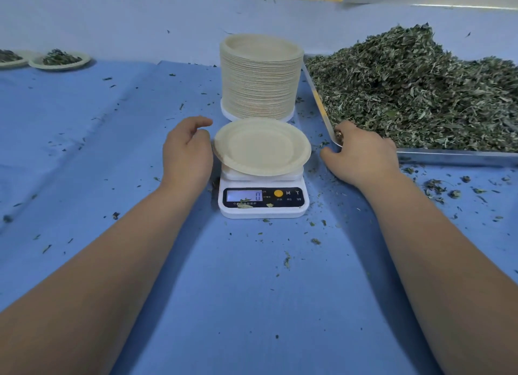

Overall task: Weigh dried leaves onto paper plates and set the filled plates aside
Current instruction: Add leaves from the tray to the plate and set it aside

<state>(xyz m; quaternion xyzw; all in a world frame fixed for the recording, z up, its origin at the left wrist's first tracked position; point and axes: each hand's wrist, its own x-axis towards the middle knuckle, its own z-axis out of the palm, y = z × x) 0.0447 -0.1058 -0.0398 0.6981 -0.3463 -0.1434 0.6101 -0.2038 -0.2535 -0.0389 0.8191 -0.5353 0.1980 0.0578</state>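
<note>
Small white digital scale (262, 203) sits mid-table on the blue cloth (252, 290), display lit and reading 0, w/ a few leaf bits lying on its front panel. On its platform is one empty paper plate (262, 147), tilted a little, left rim overhanging the scale.

Directly behind the scale stands a tall stack of plates (260, 77), same kind, upright. To the right is a metal tray (448, 156) heaped w/ dried leaves (420, 89), grey-green and chopped; the tray's near-left corner comes close to the scale.

Left hand (186, 153): just beside the plate's left rim, back of hand up, fingers loosely curled toward the plate, holding nothing.

Right hand (361, 153): over the tray's near-left corner, thumb out on the cloth side, fingers bent down at the edge of the leaf heap. Whether those fingers pinch any leaves I can't tell, since the back of the hand hides them.

Both forearms are bare and run in from the bottom corners of the view.

Far left, well apart from the scale, is a filled plate (60, 59) w/ a small leaf mound, and a second filled plate (11, 58) beside it, cut off by the frame edge. Loose leaf crumbs are scattered over the cloth (thickest to the right, near the tray).
</note>
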